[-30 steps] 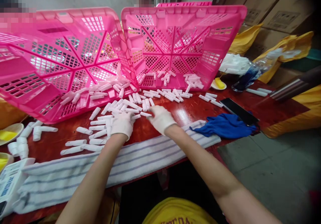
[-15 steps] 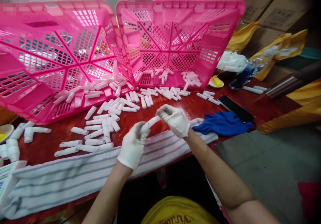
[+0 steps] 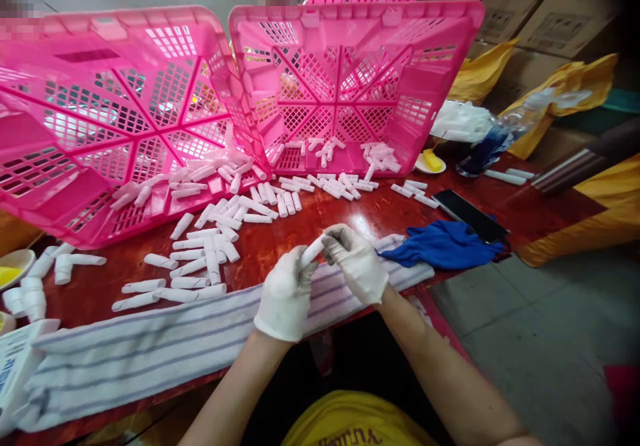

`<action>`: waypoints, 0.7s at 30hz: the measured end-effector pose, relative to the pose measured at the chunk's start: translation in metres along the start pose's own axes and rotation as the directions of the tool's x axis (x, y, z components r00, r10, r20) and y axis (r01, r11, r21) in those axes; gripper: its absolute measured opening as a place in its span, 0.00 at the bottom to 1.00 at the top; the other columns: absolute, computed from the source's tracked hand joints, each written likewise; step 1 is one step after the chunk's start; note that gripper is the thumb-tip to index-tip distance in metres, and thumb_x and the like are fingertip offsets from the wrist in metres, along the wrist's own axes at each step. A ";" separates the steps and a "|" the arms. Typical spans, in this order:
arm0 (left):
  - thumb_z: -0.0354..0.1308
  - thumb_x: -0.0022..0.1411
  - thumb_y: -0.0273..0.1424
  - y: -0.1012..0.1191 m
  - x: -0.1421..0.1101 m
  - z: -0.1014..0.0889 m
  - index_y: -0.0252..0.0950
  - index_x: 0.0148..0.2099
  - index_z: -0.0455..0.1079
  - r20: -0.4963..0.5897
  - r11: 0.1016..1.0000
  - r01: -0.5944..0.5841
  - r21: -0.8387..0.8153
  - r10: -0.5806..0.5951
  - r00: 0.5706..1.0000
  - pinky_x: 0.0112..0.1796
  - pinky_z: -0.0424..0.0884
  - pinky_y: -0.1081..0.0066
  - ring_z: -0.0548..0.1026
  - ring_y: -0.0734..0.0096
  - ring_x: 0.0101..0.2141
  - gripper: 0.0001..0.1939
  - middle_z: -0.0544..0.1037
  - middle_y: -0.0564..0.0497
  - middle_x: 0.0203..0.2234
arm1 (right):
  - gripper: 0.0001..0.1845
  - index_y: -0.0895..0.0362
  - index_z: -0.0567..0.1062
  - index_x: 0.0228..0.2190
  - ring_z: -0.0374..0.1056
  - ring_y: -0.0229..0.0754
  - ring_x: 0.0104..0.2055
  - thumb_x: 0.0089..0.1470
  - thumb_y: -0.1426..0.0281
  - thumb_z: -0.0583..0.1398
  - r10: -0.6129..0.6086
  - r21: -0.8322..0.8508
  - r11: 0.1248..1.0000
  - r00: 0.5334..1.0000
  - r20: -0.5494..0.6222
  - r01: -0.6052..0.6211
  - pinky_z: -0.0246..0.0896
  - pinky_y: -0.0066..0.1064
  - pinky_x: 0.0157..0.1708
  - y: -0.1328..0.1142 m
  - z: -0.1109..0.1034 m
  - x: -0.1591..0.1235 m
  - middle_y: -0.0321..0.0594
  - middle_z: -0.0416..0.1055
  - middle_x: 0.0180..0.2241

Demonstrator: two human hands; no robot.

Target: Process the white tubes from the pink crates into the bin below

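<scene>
A white paper-like roll (image 3: 313, 251) is tilted between my two gloved hands, over the front of the red table (image 3: 290, 249). My left hand (image 3: 286, 293) is closed round its lower end. At the upper end, the thumb and fingers of my right hand (image 3: 353, 259) are pinched together; whether they grip the roll or something thin at its tip is too small to make out. Beneath both hands lies a folded striped towel (image 3: 150, 353). Several similar white rolls (image 3: 210, 253) lie loose to the left, some with dark lines on them.
Two pink plastic baskets (image 3: 337, 26) stand tipped on their sides at the back, with more rolls inside. To the right are a blue cloth (image 3: 445, 245), a phone (image 3: 470, 214), a yellow piece on a small dish (image 3: 431, 162) and a bottle (image 3: 493, 149). Cardboard boxes (image 3: 560, 23) are stacked behind.
My hands have drawn closer together, the left moving right and the right coming slightly down. The roll has shifted right and stands more steeply between them.
</scene>
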State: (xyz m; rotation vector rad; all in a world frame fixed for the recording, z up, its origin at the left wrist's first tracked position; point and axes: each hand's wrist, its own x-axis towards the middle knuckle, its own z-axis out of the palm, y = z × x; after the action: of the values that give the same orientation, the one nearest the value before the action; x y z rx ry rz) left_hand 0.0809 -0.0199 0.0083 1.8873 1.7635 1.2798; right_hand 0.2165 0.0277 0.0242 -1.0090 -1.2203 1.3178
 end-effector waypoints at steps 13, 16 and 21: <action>0.50 0.62 0.43 0.021 0.011 -0.032 0.33 0.39 0.64 0.795 0.364 0.754 -0.547 -0.056 0.604 0.18 0.47 0.79 0.50 0.85 0.17 0.17 0.58 0.58 0.21 | 0.14 0.57 0.72 0.34 0.65 0.37 0.37 0.56 0.59 0.57 -0.106 -0.098 0.983 0.907 0.408 0.158 0.62 0.30 0.39 -0.033 -0.017 -0.009 0.39 0.68 0.34; 0.50 0.62 0.42 0.021 0.004 -0.027 0.34 0.42 0.68 0.682 0.766 0.487 -0.420 -0.088 0.726 0.29 0.64 0.75 0.68 0.75 0.27 0.16 0.72 0.49 0.29 | 0.18 0.58 0.71 0.32 0.66 0.40 0.34 0.51 0.55 0.59 0.045 -0.303 0.953 0.973 0.226 0.026 0.63 0.32 0.36 -0.029 -0.038 -0.026 0.40 0.70 0.31; 0.47 0.61 0.29 -0.045 0.000 -0.083 0.40 0.53 0.68 0.365 0.976 -0.029 0.216 -0.053 0.930 0.45 0.66 0.62 0.71 0.59 0.43 0.19 0.72 0.45 0.46 | 0.09 0.50 0.68 0.28 0.67 0.41 0.29 0.50 0.59 0.61 0.222 -0.696 0.677 0.968 -0.118 -0.241 0.61 0.33 0.31 -0.041 -0.117 -0.066 0.43 0.71 0.27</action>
State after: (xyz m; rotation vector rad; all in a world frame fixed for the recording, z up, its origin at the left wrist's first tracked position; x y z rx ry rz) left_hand -0.0097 -0.0397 0.0249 2.0635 1.7603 0.6837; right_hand 0.3449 -0.0245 0.0449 -1.7764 -1.6766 1.0039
